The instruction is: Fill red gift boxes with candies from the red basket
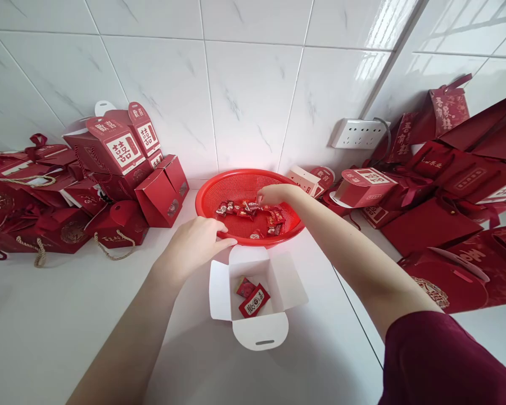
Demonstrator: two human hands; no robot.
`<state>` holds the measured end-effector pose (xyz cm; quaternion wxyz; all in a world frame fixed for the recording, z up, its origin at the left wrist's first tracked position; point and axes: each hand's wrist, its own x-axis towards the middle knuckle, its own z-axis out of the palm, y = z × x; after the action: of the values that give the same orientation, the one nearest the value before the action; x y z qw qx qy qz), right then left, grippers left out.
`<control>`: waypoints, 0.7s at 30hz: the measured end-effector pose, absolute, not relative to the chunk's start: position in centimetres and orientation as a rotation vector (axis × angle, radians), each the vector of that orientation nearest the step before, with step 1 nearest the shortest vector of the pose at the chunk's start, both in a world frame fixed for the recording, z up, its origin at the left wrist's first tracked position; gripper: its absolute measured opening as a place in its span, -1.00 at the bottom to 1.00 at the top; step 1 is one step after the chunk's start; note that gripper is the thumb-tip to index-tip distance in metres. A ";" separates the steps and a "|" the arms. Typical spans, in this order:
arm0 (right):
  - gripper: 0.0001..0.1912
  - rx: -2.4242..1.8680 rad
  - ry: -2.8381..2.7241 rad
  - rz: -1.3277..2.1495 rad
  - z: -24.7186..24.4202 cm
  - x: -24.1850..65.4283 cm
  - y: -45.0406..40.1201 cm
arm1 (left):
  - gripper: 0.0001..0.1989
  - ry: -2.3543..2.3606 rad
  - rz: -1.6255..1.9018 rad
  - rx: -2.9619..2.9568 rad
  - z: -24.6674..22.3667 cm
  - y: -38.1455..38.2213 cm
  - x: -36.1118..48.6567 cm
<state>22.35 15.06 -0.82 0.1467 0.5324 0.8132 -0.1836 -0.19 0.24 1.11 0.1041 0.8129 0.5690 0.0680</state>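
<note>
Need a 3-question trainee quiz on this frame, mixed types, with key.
1. True or false: the right hand reaches into the red basket.
2. Which is at the basket's near-left rim?
A) power strip
B) left hand
C) maroon sleeve
3. How many wrapped packets show inside the open white box?

Key: 1. True. 2. B. 3. Two.

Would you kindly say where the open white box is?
The open white box sits below centre in the head view, nearer than the red basket, right of the left hand.
</note>
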 end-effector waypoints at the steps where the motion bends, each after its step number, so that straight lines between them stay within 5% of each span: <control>1: -0.69 1.554 2.341 -0.519 -0.6 22.3 15.6 | -0.68 1.678 0.195 2.394 1.1 0.2 -0.2; 10: -0.74 1.310 2.105 -0.841 -3.6 21.8 17.4 | -0.69 1.686 0.185 2.395 1.0 -0.2 -0.2; 21: -0.66 1.255 2.252 -0.673 -3.9 21.0 15.4 | -0.71 1.703 0.178 2.339 1.2 -0.7 0.0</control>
<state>20.97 15.41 -3.91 0.2364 0.4575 0.8213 -0.2455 -0.02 -0.71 1.19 0.1209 0.8010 0.5831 0.0611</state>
